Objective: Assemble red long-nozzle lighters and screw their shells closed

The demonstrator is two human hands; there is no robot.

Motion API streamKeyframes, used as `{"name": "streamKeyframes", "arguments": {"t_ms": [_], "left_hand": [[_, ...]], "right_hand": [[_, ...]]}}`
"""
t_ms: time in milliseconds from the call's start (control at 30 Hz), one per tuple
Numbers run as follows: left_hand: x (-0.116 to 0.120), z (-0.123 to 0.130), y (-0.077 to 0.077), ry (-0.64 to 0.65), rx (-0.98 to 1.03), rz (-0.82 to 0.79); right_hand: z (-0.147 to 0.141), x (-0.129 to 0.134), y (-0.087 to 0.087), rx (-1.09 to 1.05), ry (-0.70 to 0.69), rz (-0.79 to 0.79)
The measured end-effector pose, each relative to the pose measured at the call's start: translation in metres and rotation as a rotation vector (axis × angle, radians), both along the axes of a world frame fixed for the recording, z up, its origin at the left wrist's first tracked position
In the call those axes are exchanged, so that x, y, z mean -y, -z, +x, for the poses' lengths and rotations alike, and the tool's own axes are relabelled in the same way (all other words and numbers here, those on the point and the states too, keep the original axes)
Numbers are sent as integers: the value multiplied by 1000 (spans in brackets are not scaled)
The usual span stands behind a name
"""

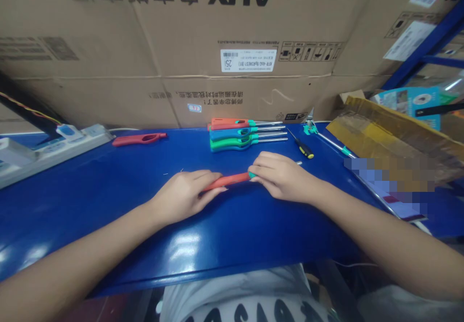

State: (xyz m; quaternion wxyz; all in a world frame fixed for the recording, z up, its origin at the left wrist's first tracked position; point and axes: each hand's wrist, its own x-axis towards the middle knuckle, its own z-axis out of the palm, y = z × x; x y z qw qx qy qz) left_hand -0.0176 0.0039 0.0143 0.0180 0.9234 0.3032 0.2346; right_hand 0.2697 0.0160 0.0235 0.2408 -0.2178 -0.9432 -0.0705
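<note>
A long-nosed gas lighter [232, 181] with an orange-red body lies level across both hands, just above the blue tabletop. My left hand [183, 194] is closed around its handle end. At the other end, my right hand [281, 174] grips it near the green collar, and the metal tip pokes out beyond the fingers. Behind the hands rests a stack of several similar lighters [232, 134] in orange, blue and green, metal tubes pointing right. A loose red lighter casing [139, 139] lies farther left. The trigger area of the held lighter is hidden by my fingers.
A yellow-and-black screwdriver [304, 149] lies right of the stack. Beyond it are a metal rod with green fittings [328, 140] and a taped cardboard box [395, 128]. A power strip [72, 143] sits at the left. A large carton [163, 46] walls off the back of the blue table [224, 244].
</note>
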Motion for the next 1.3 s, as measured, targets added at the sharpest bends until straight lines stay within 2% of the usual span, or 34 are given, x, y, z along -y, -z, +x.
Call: {"name": "streamKeyframes", "arguments": {"t_ms": [100, 233, 367, 533, 700, 967, 1033, 1200, 1300], "left_hand": [[-1, -1, -1, -5, -40, 43], [-2, 3, -6, -59, -103, -54], [-2, 8, -8, -149, -198, -93], [-3, 7, -8, -168, -252, -101], [-3, 4, -7, -151, -253, -95], [-4, 4, -4, -123, -207, -87], [-4, 3, -4, -122, -208, -83], [-5, 2, -5, -117, -220, -95], [-4, 3, -6, -119, -228, -105]], "right_hand": [[0, 1, 1, -15, 13, -20], [-2, 0, -1, 83, 103, -76], [0, -2, -7, 276, 264, -207], [18, -13, -15, 301, 409, -400], [29, -17, -19, 220, 386, -566], [44, -19, -30, 120, 338, -543], [53, -23, -35, 76, 454, -528], [75, -36, -42, 125, 965, -573], [85, -44, -36, 164, 1114, -517]]}}
